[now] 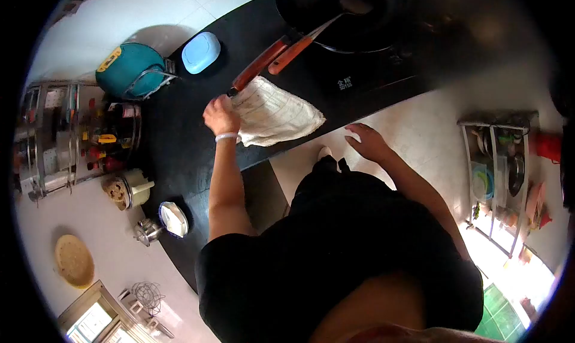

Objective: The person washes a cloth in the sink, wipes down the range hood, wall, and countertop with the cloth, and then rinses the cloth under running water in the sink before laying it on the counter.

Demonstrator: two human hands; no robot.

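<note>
My left hand (221, 115), with a white band at the wrist, is closed on the left end of a cream-coloured cloth (277, 111). The cloth lies spread on the black countertop (179, 127), reaching its front edge. Just above this hand is the end of a wok's reddish-brown handle (260, 63). Beside that handle lies the wooden grip of a spatula (291, 54), its head over the black wok (344, 20). My right hand (367, 142) is held away from the counter edge, with thumb and fingers apart and nothing in it.
A light-blue box (200, 52) and a teal basin (129, 70) stand at the back. Along the left are a metal rack (78, 136), a cream pot (138, 187), a kettle (147, 231) and a dish (173, 219). A shelf (497, 127) stands at right.
</note>
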